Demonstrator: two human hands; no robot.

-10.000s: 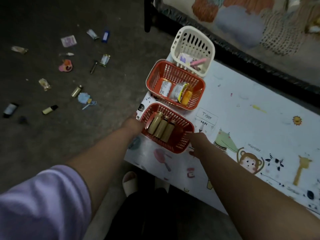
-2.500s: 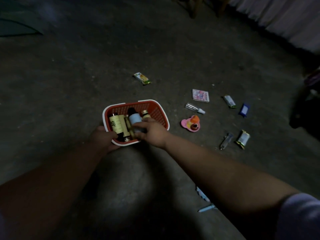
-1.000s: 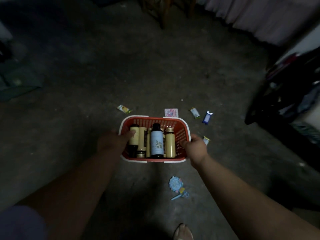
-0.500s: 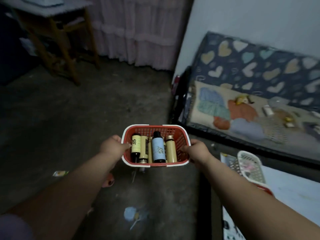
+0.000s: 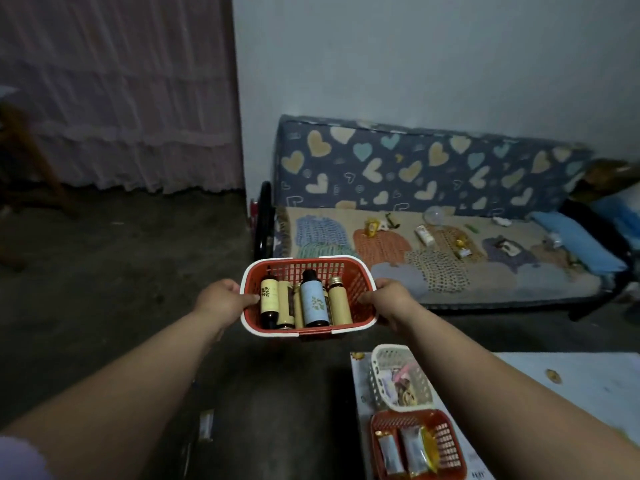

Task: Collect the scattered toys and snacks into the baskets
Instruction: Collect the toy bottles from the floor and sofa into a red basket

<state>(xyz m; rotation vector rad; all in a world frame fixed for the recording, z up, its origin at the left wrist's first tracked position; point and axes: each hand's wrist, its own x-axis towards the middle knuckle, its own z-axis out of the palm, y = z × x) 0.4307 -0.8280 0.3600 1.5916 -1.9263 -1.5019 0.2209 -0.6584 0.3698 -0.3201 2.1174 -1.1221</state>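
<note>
I hold a red basket with a white rim point(image 5: 360, 282) in the air in front of me. My left hand point(image 5: 223, 299) grips its left side and my right hand point(image 5: 389, 297) grips its right side. Several small bottles lie in it, among them a light-blue one with a black cap point(image 5: 313, 301) and a cream one with a dark base point(image 5: 269, 297). Below right, on a white low table point(image 5: 588, 379), stand a white basket point(image 5: 381, 358) with small toys and a second red basket point(image 5: 446, 424) with snack packets.
A sofa bed with a heart-print back point(image 5: 415, 168) and a patterned blanket stands ahead; small items lie scattered on it, such as a white tube point(image 5: 425, 235). A snack packet point(image 5: 206, 423) lies on the dark floor at lower left. A pink curtain point(image 5: 121, 98) hangs at the left.
I lifted the bottle basket off the floor with both hands and turned away from the scattered items. The view has swung up to the sofa and the table with the other two baskets.
</note>
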